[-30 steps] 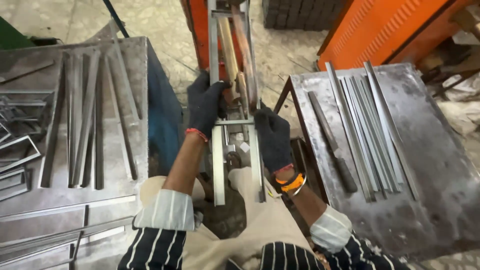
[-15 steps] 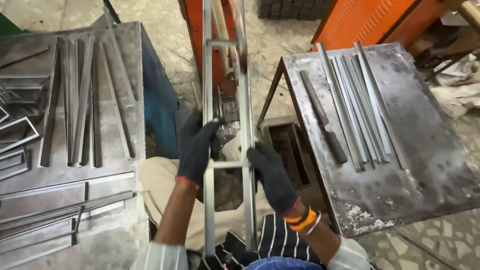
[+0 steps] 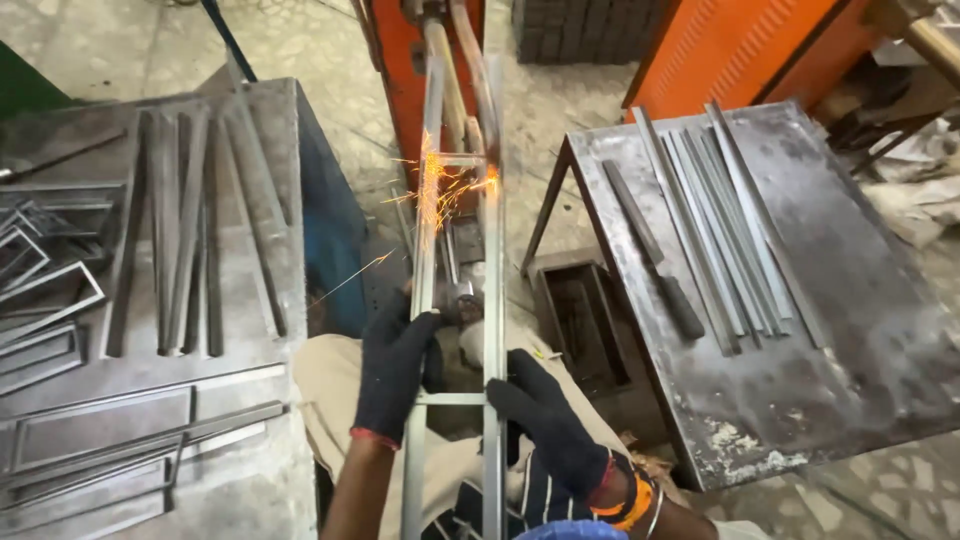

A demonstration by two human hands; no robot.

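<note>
A long metal ladder-like frame [image 3: 492,290] of two parallel strips joined by short cross pieces runs from my lap up into an orange machine [image 3: 420,60]. My left hand [image 3: 392,370], in a black glove, grips the frame's left strip. Its right strip sits in the grip of my right hand [image 3: 545,425], also gloved, just below a cross piece. Orange sparks [image 3: 440,190] fly where an upper cross piece meets the machine's arms.
A steel table [image 3: 250,290] on the left holds flat strips and finished rectangular frames [image 3: 50,300]. Another steel table [image 3: 850,330] on the right carries several long strips and a dark-handled tool [image 3: 655,260]. A small open metal box [image 3: 580,320] stands between the tables.
The frame has been pushed farther into the machine and sparks now fly at an upper cross piece. Both hands have stayed on the strips, and the view has tilted slightly.
</note>
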